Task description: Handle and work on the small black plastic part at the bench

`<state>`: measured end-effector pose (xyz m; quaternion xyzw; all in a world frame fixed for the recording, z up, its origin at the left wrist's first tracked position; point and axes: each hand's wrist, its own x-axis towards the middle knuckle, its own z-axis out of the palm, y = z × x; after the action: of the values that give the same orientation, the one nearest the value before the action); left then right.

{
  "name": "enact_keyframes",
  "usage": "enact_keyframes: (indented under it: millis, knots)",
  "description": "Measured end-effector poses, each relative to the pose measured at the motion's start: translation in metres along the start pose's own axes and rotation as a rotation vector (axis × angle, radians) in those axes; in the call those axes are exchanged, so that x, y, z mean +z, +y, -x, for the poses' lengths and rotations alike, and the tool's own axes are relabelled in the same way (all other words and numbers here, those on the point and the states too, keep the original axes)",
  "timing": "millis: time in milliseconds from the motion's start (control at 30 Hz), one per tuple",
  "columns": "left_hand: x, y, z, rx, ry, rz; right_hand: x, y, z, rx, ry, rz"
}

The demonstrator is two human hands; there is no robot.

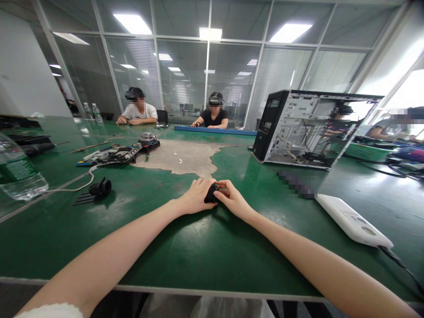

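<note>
Over the green table (185, 247), my left hand (196, 197) is wrapped round a small black part (210, 194) whose kind I cannot make out. From the other side my right hand (232, 199) pinches the same part between thumb and fingers. Most of it is hidden by the two hands, which meet just in front of the bare tan patch (185, 154) on the tabletop. A black plastic piece with long prongs (99, 188) lies to the left of my left hand.
Back left lie a circuit board (114, 153) and a round fan-like part (148, 139). A water bottle (20, 170) stands far left. An opened computer case (265, 128) stands back right, a white corded device (353, 219) nearer. People sit across the table and far right.
</note>
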<state>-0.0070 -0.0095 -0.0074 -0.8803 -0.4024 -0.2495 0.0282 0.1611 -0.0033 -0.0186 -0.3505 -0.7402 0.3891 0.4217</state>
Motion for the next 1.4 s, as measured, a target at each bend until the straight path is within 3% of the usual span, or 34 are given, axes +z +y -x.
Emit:
enact_keyframes:
  millis: [233, 633, 900, 1267, 1400]
  knots:
    - [0.0, 0.002, 0.0, -0.006, 0.0, -0.008, 0.0, -0.005, 0.003, -0.05, -0.065, -0.026]
    - [0.001, -0.001, 0.0, 0.013, 0.012, -0.019, 0.0, 0.004, -0.001, -0.012, 0.011, 0.03]
    - [0.001, 0.001, 0.001, 0.017, 0.021, -0.03, 0.0, -0.006, 0.003, -0.061, -0.061, -0.017]
    - [0.001, 0.001, 0.001, 0.018, 0.024, -0.039, 0.0, 0.002, -0.002, -0.003, 0.021, 0.0]
    - [0.002, 0.0, 0.001, 0.014, 0.027, -0.039, -0.001, 0.0, -0.001, -0.018, -0.043, -0.04]
